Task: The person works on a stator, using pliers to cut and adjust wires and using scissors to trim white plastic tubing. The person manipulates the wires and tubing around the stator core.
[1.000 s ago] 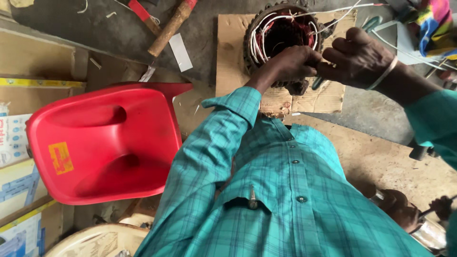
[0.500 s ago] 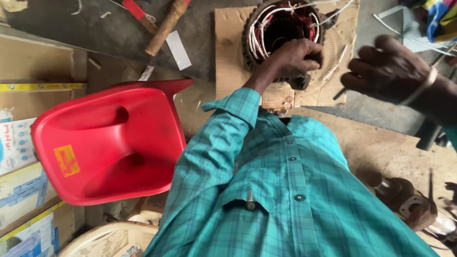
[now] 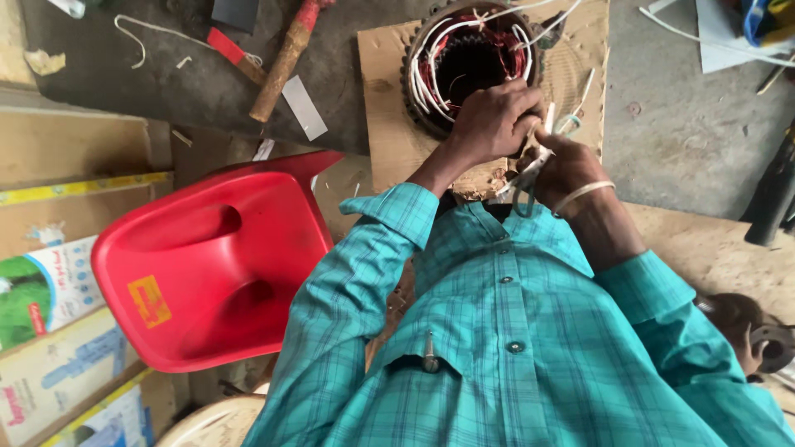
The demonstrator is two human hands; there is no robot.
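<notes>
A round motor stator point(image 3: 464, 58) with red windings and white sleeved wires lies on a cardboard sheet point(image 3: 385, 108). My left hand point(image 3: 493, 124) rests on its near rim, fingers closed around a bunch of white wires point(image 3: 548, 124). My right hand point(image 3: 571, 170), a pale band on its wrist, sits just right of and touching the left hand. It grips a small metal tool point(image 3: 522, 186) that looks like scissors; the blades are hidden between the hands. Both teal checked sleeves reach up from the bottom of the view.
A red plastic chair point(image 3: 215, 257) stands at the left, with printed cardboard boxes point(image 3: 58, 290) beside it. A wooden-handled hammer point(image 3: 286, 62) and wire scraps lie on the dark floor at the top left. Metal parts point(image 3: 758, 339) sit at the lower right.
My right hand has come in from the right and now meets the left hand at the stator's near rim. The left hand stays on the wires.
</notes>
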